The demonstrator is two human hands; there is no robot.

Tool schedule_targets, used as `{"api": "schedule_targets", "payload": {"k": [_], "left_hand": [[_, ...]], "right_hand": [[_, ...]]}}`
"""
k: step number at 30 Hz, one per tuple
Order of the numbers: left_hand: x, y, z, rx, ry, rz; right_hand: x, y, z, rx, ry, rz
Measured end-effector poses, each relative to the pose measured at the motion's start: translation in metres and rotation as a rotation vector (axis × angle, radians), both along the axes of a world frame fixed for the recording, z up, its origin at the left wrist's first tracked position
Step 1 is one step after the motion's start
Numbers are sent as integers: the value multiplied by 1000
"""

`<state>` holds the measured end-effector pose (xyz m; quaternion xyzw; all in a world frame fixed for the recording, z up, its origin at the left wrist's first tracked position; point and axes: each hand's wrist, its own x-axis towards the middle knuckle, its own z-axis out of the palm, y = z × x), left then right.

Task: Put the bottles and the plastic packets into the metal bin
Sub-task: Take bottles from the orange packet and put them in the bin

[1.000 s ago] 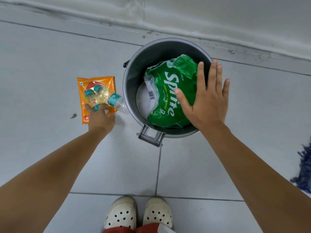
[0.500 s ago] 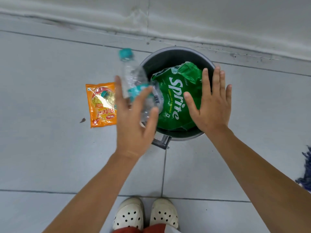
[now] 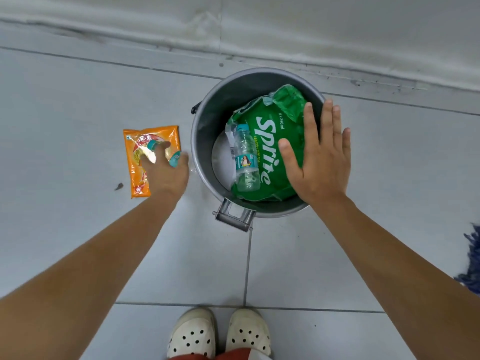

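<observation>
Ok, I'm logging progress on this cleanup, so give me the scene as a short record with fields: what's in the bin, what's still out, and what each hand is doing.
bin: metal bin on the tiled floor by the wall
in bin: green Sprite packet; clear bottle lying on it
still out: orange packet on the floor left of the bin; second small bottle lying on it
left hand: reaching onto the second bottle, grip not clear
right hand: flat and open on the Sprite packet
</observation>
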<state>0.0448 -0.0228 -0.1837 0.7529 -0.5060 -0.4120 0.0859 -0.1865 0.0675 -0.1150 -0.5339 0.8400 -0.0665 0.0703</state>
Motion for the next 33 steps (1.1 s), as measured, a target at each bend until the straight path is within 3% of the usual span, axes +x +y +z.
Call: {"api": "schedule_targets", "payload": {"k": [4, 7, 15, 20, 22, 25, 27, 30, 33], "left_hand": [[2, 6, -29, 214, -182, -478], [1, 11, -37, 233, -280, -668], [16, 24, -34, -77, -159, -411], [15, 10, 20, -349, 249, 126], [10, 7, 49, -486, 326, 214], [-3, 13, 84, -682, 417, 117], [-17, 21, 92, -769, 460, -86], [-40, 36, 88, -732, 432, -349], [-51, 43, 80, -771, 334, -453]], "right_hand": [[0, -1, 0, 8, 4, -1], [0, -1, 0, 8, 5, 3], [0, -1, -2, 0, 5, 0], [0, -1, -1, 4, 1, -2], [0, -1, -1, 11, 3, -3], [0, -1, 0, 15, -2, -6], [0, -1, 1, 16, -8, -7], [1, 0, 1, -4, -28, -4], [0, 0, 1, -22, -44, -4]]}}
